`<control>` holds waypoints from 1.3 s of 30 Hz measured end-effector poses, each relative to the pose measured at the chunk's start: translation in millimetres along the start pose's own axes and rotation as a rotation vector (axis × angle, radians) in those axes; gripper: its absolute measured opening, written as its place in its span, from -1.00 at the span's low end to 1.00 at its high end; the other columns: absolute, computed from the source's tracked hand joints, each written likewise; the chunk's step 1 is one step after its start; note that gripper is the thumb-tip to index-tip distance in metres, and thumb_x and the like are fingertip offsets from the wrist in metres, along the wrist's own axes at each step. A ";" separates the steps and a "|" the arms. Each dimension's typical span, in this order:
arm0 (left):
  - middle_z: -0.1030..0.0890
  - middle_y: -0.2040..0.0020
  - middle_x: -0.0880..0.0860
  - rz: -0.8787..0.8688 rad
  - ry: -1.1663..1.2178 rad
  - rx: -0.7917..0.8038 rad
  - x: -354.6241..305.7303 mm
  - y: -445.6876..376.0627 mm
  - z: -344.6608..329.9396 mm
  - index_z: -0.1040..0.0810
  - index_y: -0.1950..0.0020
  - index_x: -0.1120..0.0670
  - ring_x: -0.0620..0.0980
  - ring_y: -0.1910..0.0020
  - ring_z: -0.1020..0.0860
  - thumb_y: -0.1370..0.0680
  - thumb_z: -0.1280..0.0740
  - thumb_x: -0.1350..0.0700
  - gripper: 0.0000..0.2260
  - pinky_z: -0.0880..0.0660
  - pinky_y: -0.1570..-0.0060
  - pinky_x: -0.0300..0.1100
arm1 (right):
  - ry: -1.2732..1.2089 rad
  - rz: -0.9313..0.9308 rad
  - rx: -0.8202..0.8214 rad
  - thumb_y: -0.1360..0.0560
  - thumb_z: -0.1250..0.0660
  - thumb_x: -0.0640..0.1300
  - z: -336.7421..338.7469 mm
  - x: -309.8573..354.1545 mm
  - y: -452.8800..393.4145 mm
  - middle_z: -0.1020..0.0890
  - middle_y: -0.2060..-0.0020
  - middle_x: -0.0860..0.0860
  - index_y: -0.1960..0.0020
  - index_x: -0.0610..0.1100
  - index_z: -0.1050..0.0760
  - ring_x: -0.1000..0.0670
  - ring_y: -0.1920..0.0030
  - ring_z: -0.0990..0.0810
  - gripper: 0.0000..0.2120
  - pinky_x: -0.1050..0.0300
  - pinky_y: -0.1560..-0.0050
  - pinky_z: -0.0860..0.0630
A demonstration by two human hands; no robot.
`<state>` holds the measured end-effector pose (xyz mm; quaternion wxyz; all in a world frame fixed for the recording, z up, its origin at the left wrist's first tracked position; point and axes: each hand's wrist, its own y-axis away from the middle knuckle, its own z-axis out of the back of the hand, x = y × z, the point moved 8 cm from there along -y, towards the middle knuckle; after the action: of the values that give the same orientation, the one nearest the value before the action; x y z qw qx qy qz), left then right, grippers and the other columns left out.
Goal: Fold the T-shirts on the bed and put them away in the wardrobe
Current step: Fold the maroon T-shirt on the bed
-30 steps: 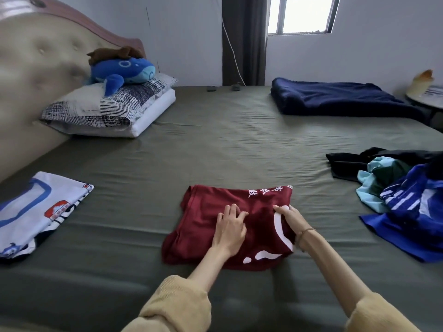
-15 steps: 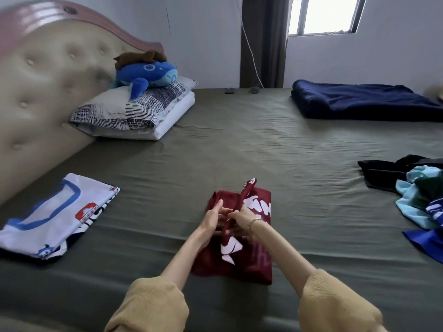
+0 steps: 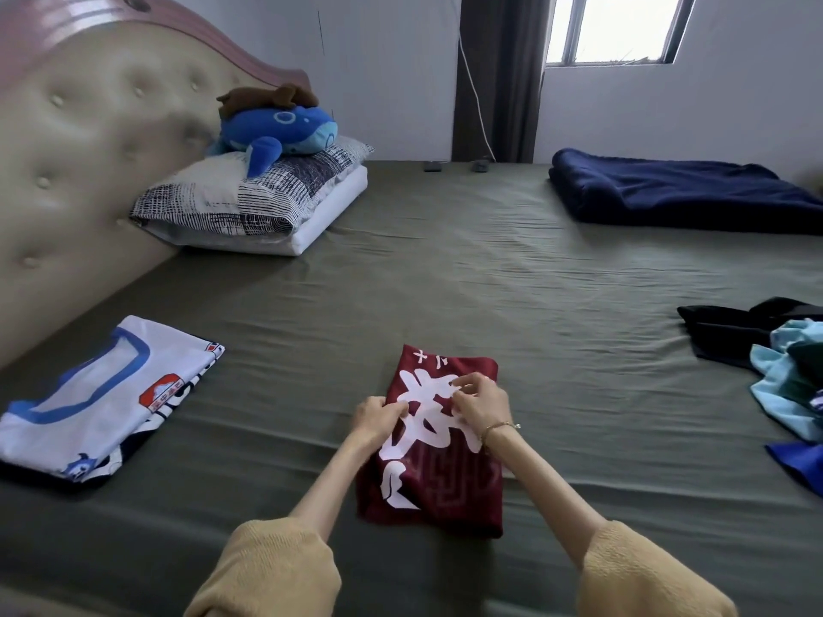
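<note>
A dark red T-shirt [image 3: 445, 478] with large white lettering lies folded into a narrow rectangle on the green bed [image 3: 445, 282], right in front of me. My left hand [image 3: 378, 414] grips its left edge with curled fingers. My right hand [image 3: 483, 405] pinches the fabric near the top right of the white print. A folded white T-shirt with blue trim [image 3: 102, 400] lies at the near left. A heap of unfolded shirts [image 3: 784, 380], black, light blue and blue, sits at the right edge. The wardrobe is out of view.
Stacked pillows [image 3: 262, 202] with a blue plush toy [image 3: 278, 131] lean by the padded headboard [image 3: 80, 149] at the far left. A folded navy blanket [image 3: 677, 193] lies at the far right. Two small dark objects [image 3: 454, 166] rest at the bed's far edge under the curtain.
The red shirt has been folded over from a wide rectangle into a narrow one, white print now on top. Both hands came together on it. My view swung left.
</note>
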<state>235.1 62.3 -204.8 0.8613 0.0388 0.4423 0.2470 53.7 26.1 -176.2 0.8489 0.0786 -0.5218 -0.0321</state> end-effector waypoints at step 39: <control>-0.67 0.23 -0.19 -0.434 0.310 0.458 -35.2 55.5 -51.0 -0.55 -0.06 0.20 -0.29 0.23 -0.59 -0.38 -0.35 0.43 -0.71 -0.49 0.20 -0.41 | 0.421 0.542 0.423 -0.26 -0.31 -0.36 83.9 -30.2 33.0 -0.60 0.30 0.21 0.25 0.15 -0.57 0.25 0.18 -0.55 -0.62 0.14 0.09 -0.54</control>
<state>156.4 87.0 -193.8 0.7852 0.0980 0.6099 -0.0444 -35.7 54.3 -160.1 0.8800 0.1161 -0.3332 0.3178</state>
